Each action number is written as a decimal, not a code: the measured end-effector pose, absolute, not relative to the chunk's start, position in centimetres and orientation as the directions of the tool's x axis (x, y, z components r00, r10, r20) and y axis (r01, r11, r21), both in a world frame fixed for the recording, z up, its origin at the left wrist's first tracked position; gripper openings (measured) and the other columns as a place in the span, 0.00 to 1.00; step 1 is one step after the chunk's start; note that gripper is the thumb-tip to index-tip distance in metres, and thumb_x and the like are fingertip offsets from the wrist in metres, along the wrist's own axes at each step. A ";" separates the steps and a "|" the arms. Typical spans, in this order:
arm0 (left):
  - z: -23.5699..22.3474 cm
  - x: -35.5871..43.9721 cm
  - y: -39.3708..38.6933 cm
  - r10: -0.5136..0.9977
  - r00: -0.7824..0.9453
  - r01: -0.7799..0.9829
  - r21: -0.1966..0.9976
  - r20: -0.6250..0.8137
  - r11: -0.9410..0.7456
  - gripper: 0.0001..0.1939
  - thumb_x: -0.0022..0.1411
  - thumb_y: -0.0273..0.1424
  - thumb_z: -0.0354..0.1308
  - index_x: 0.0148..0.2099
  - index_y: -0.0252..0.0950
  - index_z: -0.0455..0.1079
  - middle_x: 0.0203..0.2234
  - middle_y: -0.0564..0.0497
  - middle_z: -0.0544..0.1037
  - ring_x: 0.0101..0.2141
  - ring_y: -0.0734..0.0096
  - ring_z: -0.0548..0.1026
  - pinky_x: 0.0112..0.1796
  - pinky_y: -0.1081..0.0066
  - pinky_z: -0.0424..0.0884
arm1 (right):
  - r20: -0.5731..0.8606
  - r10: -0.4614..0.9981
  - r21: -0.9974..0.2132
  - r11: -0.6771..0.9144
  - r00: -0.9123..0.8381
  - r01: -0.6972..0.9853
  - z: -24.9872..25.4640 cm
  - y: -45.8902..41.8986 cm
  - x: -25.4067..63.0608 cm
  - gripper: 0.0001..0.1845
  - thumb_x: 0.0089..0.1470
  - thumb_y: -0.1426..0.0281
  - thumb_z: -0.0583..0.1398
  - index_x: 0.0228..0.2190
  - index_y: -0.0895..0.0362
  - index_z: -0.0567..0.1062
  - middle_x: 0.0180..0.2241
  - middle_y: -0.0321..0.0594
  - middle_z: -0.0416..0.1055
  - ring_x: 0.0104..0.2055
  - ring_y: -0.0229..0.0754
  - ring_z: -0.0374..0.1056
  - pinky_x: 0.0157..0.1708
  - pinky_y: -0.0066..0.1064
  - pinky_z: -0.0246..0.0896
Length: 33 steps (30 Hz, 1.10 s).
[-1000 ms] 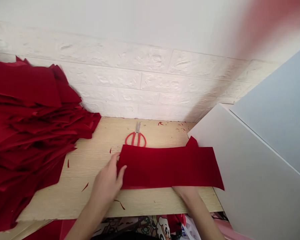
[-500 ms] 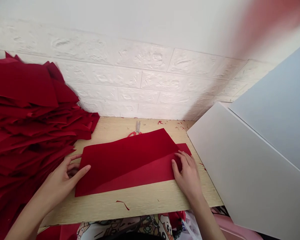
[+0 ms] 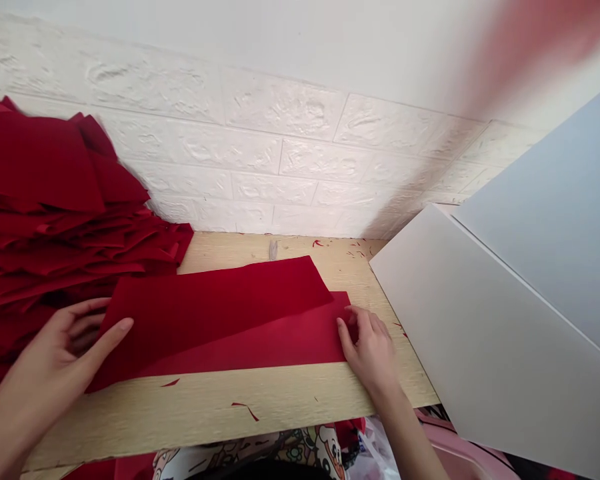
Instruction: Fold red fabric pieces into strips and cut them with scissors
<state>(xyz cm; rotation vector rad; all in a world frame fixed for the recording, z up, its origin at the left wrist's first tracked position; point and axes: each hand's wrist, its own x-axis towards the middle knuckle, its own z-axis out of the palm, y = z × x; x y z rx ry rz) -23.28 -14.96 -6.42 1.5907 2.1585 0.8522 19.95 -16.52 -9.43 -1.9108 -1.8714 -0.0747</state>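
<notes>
My left hand grips the left end of a dark red sheet, with the thumb on top and the fingers underneath. This sheet lies slantwise over a lighter red sheet or layer, whose lower part shows below it. Whether the two are joined under my left hand cannot be seen. My right hand rests at the right end of the lighter red layer, fingers loosely bent, thumb and forefinger apart at its edge. Behind the sheets, only the blade tips of the scissors show.
A tall heap of red sheets stands on the left. White brick-patterned wall borders the back of the wooden table. To the right is a large white panel or box. Small red scraps lie on the tabletop.
My left hand has pulled the red sheets leftward, and their right end has slid out from under my right hand's fingers. The scissors' red handles are now covered.
</notes>
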 end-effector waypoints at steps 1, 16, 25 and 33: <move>-6.2 -23.0 -14.9 0.931 -0.365 0.666 0.693 -0.021 0.276 0.31 0.63 0.54 0.52 0.59 0.39 0.60 0.49 0.48 0.78 0.50 0.62 0.78 0.47 0.62 0.79 | 0.329 0.940 -0.297 0.015 0.087 0.955 -9.2 -16.3 19.9 0.16 0.64 0.59 0.53 0.44 0.57 0.71 0.34 0.44 0.75 0.36 0.48 0.70 0.39 0.38 0.62; -7.9 -9.9 -17.5 0.579 0.780 0.529 0.245 0.238 -0.813 0.27 0.64 0.44 0.59 0.62 0.43 0.65 0.64 0.47 0.68 0.65 0.59 0.63 0.62 0.60 0.66 | 0.242 0.948 -0.506 -0.060 0.208 0.860 -9.2 -11.3 17.7 0.16 0.57 0.59 0.54 0.22 0.53 0.66 0.20 0.35 0.67 0.27 0.43 0.64 0.31 0.34 0.54; -9.9 -8.4 -18.7 0.523 0.791 0.468 0.236 0.317 -0.851 0.19 0.68 0.32 0.54 0.59 0.39 0.69 0.56 0.48 0.76 0.59 0.67 0.70 0.62 0.66 0.64 | 0.271 0.904 -0.553 -0.135 0.330 0.822 -9.0 -18.5 19.4 0.15 0.57 0.62 0.57 0.21 0.52 0.65 0.19 0.34 0.64 0.25 0.42 0.61 0.32 0.34 0.56; -9.4 -8.3 -18.5 0.703 0.607 0.704 0.162 0.370 -0.692 0.23 0.65 0.28 0.55 0.61 0.39 0.66 0.63 0.43 0.68 0.64 0.55 0.62 0.59 0.56 0.66 | 0.306 0.907 -0.513 -0.100 0.290 0.852 -9.0 -20.1 20.0 0.13 0.55 0.69 0.56 0.21 0.51 0.61 0.21 0.35 0.65 0.27 0.42 0.62 0.30 0.33 0.56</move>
